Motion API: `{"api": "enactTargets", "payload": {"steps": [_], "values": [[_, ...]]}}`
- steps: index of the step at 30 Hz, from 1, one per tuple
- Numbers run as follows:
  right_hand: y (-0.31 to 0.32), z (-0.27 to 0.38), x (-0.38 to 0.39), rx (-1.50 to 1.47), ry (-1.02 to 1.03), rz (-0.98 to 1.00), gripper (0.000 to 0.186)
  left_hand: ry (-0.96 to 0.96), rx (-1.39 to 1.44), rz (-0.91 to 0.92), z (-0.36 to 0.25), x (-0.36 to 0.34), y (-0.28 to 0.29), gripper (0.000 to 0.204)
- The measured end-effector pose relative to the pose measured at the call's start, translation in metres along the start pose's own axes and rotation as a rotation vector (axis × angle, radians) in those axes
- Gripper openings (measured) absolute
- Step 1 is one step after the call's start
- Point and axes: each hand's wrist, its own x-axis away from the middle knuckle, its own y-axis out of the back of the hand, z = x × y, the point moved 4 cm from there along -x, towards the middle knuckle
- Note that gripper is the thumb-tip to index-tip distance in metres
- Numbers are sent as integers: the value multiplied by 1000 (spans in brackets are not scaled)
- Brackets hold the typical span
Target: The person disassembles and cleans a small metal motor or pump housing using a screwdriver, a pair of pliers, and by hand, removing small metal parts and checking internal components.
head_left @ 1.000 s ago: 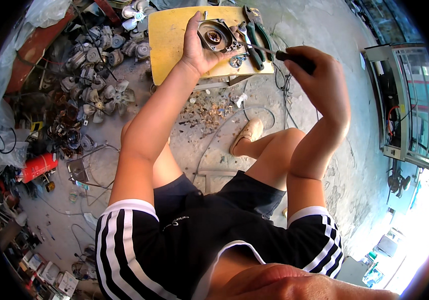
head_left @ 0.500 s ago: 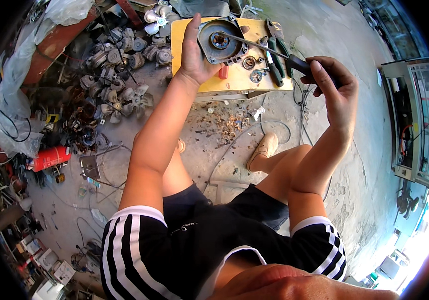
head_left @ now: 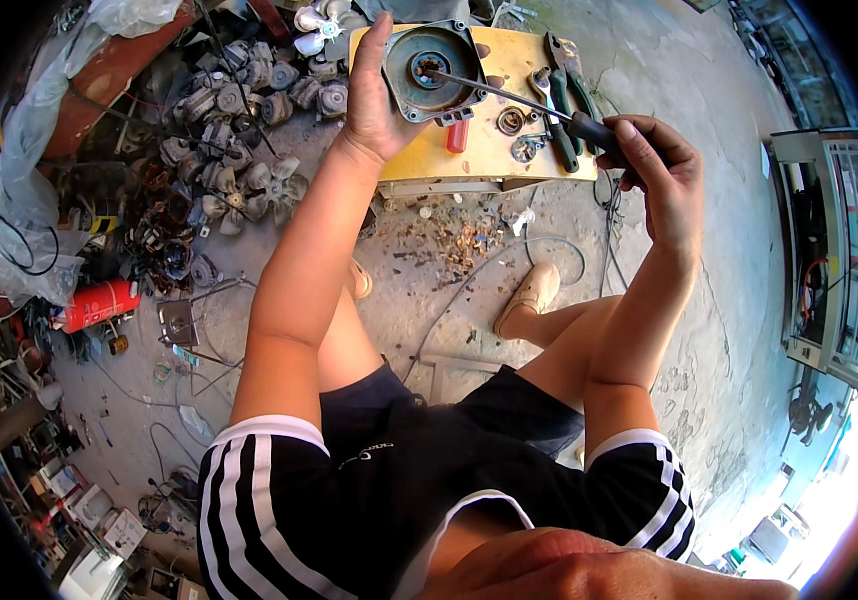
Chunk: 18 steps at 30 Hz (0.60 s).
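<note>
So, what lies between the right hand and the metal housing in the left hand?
A black-handled screwdriver, held in the right hand: in the head view, its shaft extends to the middle of the metal housing, with yellow tabletop beneath.

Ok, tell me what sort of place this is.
Probably a small repair workshop: used motors and loose fan blades are heaped together, pliers lie on a yellow-topped table, and the right hand holds a screwdriver at a metal housing.

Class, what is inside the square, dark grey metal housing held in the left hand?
Inside the square, dark grey metal housing is a round metal ring; a long, black-handled screwdriver appears to reach its dark centre. Anything deeper is hidden.
</note>
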Motion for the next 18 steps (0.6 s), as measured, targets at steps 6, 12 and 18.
{"api": "enactTargets", "payload": {"steps": [6, 12, 18], "values": [[0, -3, -1, -15, -31, -5, 23, -38, -30, -51, -2, 0, -3, 72], [4, -8, -3, -72, -103, 18, 24, -39, -241, -1, -2, 0, 7, 72], [9, -17, -7, -113, -200, 85, 24, -25, -307, 86, 2, 1, 12, 66]]}}
